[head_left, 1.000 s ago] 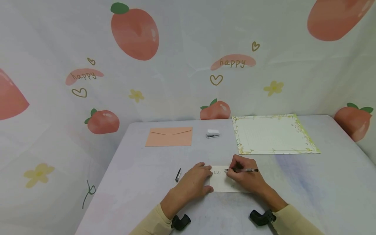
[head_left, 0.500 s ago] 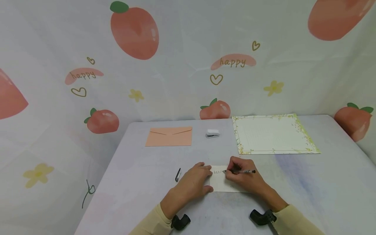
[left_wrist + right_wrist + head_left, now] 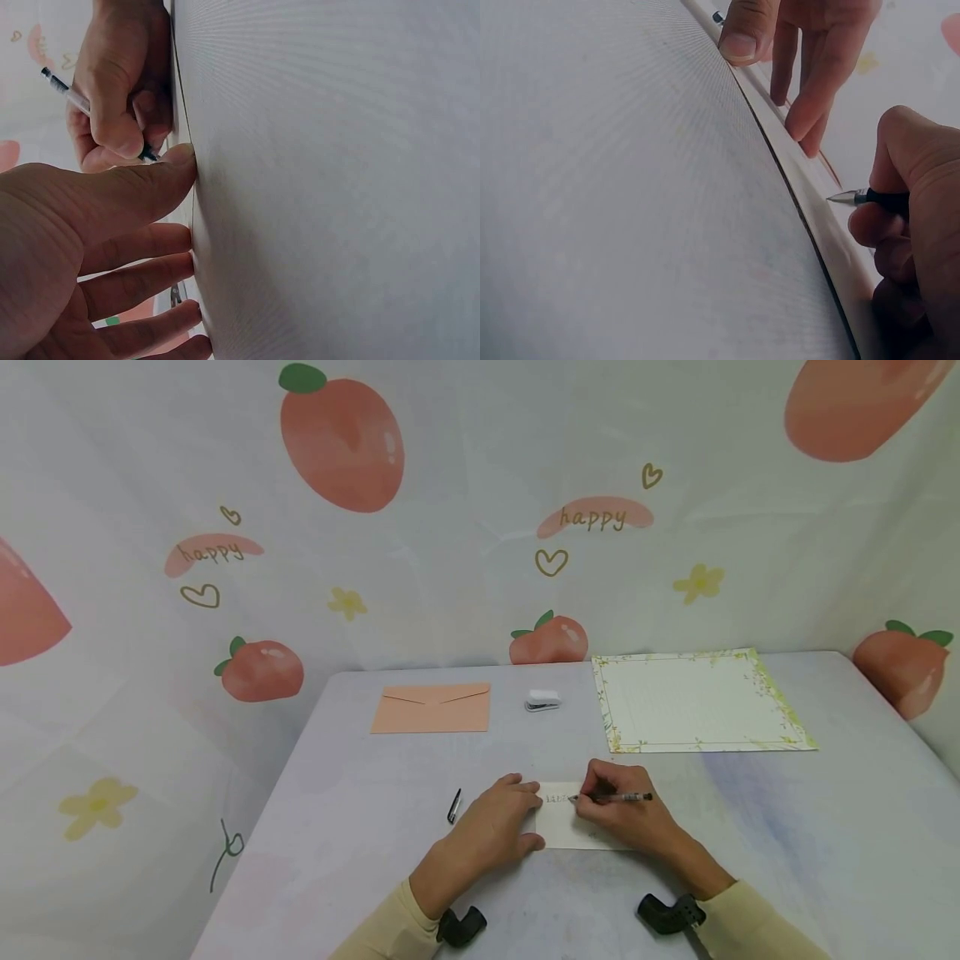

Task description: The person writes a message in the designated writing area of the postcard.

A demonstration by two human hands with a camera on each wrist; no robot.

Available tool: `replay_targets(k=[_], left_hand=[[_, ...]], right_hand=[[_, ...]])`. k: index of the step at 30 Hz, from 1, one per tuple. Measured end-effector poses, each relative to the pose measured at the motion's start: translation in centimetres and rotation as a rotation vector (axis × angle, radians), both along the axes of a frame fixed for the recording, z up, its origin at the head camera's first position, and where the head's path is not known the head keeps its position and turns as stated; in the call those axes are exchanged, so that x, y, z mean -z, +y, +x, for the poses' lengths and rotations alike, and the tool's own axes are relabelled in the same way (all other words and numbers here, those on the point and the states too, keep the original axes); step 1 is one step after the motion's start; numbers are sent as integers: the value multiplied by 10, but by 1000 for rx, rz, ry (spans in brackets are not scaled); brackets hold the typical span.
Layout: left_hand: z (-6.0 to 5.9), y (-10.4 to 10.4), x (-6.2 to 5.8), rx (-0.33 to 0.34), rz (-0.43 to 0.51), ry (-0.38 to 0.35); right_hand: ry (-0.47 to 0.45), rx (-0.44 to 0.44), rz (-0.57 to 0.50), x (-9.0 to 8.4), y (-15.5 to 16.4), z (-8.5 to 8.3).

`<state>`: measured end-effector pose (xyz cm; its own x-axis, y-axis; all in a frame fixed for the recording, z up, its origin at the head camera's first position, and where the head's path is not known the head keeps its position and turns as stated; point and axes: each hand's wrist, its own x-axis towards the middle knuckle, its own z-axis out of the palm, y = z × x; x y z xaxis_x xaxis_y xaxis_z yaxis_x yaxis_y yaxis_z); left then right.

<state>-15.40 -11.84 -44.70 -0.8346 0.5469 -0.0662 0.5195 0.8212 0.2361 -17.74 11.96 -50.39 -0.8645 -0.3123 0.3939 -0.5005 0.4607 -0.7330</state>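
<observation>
The right hand [image 3: 626, 814] pinches a pen [image 3: 617, 797], tip on a small white card [image 3: 564, 827] at 6 o'clock on the pale table [image 3: 750, 827]. The left hand [image 3: 491, 827] presses straight fingers on the card's left edge. A pen cap [image 3: 454, 807] lies at 9 o'clock of that hand. Peach envelope [image 3: 432, 708], stapler [image 3: 543, 701] and bordered letter sheet [image 3: 693, 702] lie toward 12 o'clock. A peach-print backdrop [image 3: 341, 443] encloses the table.

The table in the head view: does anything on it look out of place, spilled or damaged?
Nothing stands out. The envelope, the bordered writing paper and the small clip-like item lie flat and apart. The pen cap lies loose beside the left hand, which holds the card steady while the right hand grips the pen.
</observation>
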Motion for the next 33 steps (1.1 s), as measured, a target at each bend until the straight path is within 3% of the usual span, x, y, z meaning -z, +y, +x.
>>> replay_targets(k=[10, 16, 33], left_hand=[[1, 0, -1, -2, 4, -12], [0, -1, -1, 2, 2, 2], [0, -1, -1, 5, 9, -3]], right_hand=[[-5, -9, -28, 2, 1, 0], [19, 42, -52, 0, 1, 0], [-6, 33, -5, -2, 3, 1]])
